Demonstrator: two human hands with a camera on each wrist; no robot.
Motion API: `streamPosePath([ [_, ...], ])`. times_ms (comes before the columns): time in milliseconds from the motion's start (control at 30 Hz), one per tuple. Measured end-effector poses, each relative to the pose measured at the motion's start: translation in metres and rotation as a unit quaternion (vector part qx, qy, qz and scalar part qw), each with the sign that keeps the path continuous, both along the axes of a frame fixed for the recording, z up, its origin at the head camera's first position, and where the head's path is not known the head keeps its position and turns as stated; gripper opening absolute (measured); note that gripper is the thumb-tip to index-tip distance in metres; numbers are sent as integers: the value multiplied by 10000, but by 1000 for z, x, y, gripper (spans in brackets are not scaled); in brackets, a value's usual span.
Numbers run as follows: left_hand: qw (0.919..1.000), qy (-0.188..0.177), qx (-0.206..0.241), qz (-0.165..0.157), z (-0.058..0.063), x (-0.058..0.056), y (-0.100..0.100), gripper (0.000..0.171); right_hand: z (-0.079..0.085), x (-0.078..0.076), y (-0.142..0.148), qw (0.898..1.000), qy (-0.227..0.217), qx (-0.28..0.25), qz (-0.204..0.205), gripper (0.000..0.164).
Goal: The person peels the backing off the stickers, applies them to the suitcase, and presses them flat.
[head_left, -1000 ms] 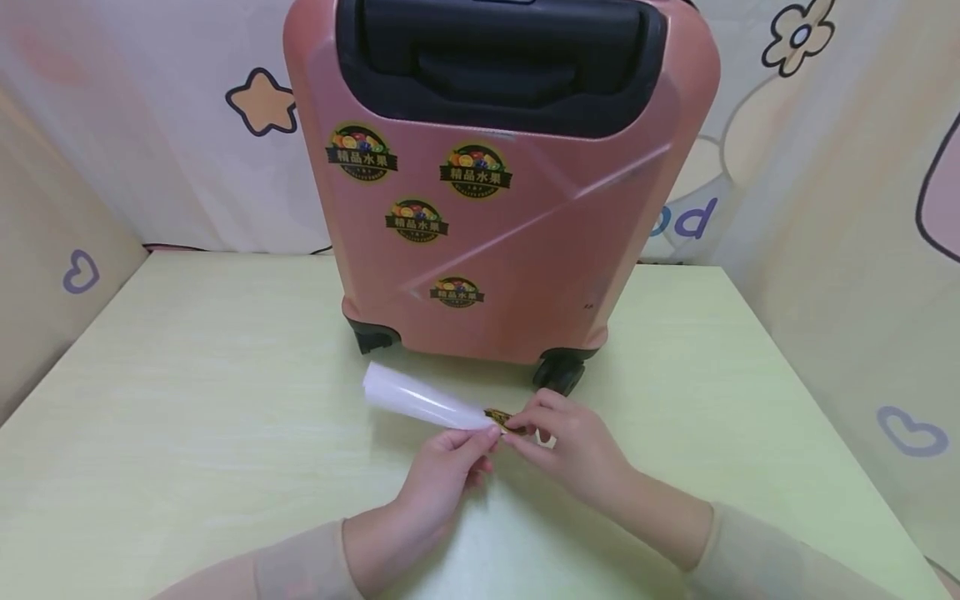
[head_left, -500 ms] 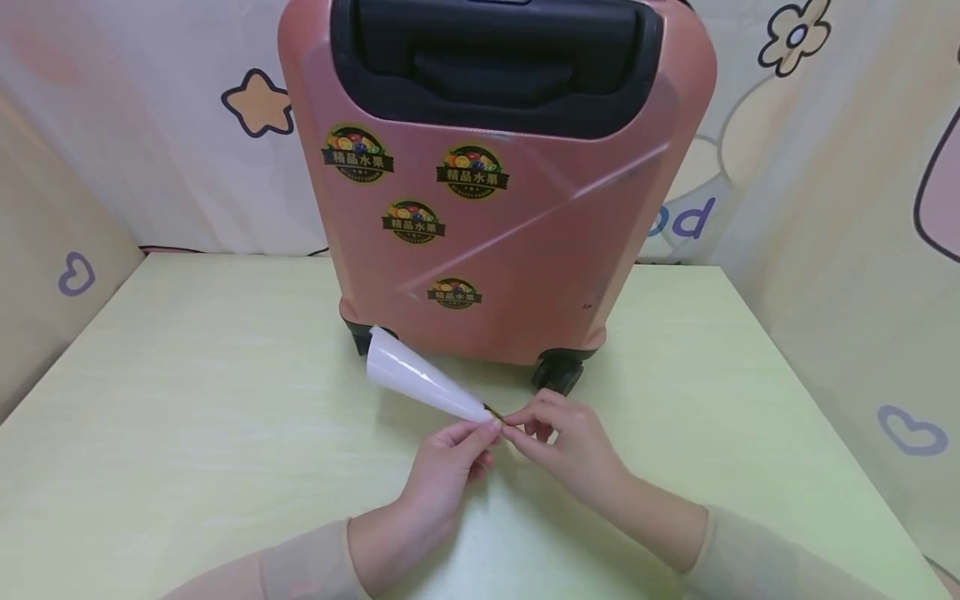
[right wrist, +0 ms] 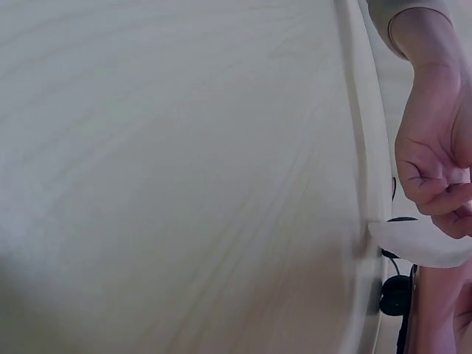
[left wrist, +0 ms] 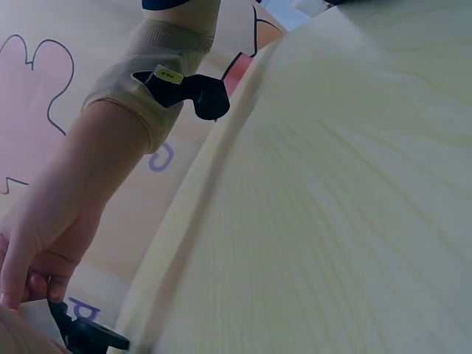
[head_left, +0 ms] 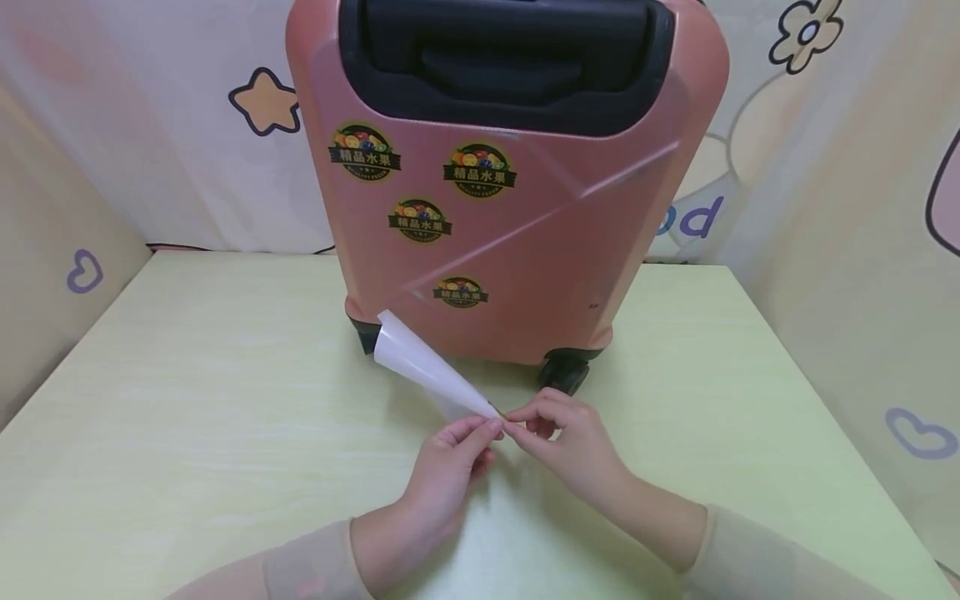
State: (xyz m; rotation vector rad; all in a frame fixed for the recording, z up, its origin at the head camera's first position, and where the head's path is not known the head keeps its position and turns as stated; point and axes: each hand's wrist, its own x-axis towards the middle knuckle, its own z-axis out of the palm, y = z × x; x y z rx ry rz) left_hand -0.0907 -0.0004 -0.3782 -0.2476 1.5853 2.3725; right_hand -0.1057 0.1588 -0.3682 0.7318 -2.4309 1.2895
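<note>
A glossy white sticker sheet (head_left: 431,365), curled into a cone, slants up to the left above the table in the head view. My left hand (head_left: 442,471) pinches its lower right end between thumb and fingers. Right beside it, my right hand (head_left: 576,437) pinches at the dark gold edge of a sticker (head_left: 497,409) on that end. The sticker's face is mostly hidden by the curl and fingers. Behind the hands stands a pink suitcase (head_left: 555,250) bearing several round fruit stickers (head_left: 365,152). The right wrist view catches the sheet (right wrist: 420,243) below my left hand (right wrist: 435,147).
The suitcase's black wheels (head_left: 564,372) rest on the pale green table (head_left: 187,400), just beyond the sheet. A printed curtain (head_left: 180,125) closes off the back and sides. The table's right edge runs down toward the lower right corner.
The sheet's wide end has swung upward, and its curl has tightened into a cone. The sticker's gold face, visible earlier, now shows only as a thin edge. Both hands keep their pinch near the same spot.
</note>
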Motion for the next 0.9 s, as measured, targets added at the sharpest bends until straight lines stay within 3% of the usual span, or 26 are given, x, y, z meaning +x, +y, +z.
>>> streamPosePath([
  [433, 9996, 195, -186, -127, -1, 1, -3, 11, 10, -1, 2, 9970, -764, -31, 150, 9],
  [733, 9995, 143, -239, -179, -3, 3, -5, 15, 11, -2, 4, 9957, -859, -80, 333, 6],
  [900, 9994, 126, -295, -159, -3, 5, -7, 13, 16, -4, 7, 9953, -953, -120, 144, 4],
])
